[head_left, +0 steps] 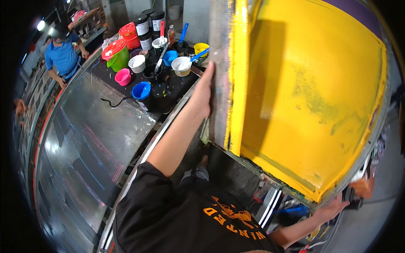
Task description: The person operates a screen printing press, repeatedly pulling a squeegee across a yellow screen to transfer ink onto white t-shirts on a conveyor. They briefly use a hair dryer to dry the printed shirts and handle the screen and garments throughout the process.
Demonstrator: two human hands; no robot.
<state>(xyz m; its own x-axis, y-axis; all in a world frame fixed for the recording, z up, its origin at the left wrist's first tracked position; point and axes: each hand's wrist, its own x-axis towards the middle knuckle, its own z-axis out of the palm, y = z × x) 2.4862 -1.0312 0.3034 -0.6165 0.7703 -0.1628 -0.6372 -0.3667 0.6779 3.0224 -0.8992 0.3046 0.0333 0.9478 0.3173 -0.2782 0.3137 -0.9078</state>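
A large screen printing frame (218, 90) is tilted up in front of me on the right. Yellow ink (337, 80) coats its mesh and inner edges, with dark greenish patches in the middle. My left hand (203, 95) presses along the frame's left side, its fingers mostly hidden by the edge. At the lower right corner, my right hand (331, 209) grips the frame from below, partly covered by it.
A long metal print table (97, 126) runs along my left. Paint pots, including a green bucket (118, 59), a pink cup (122, 77) and a blue-lined cup (141, 90), stand on a black board (168, 86). A person in a blue shirt (63, 57) stands beyond the table.
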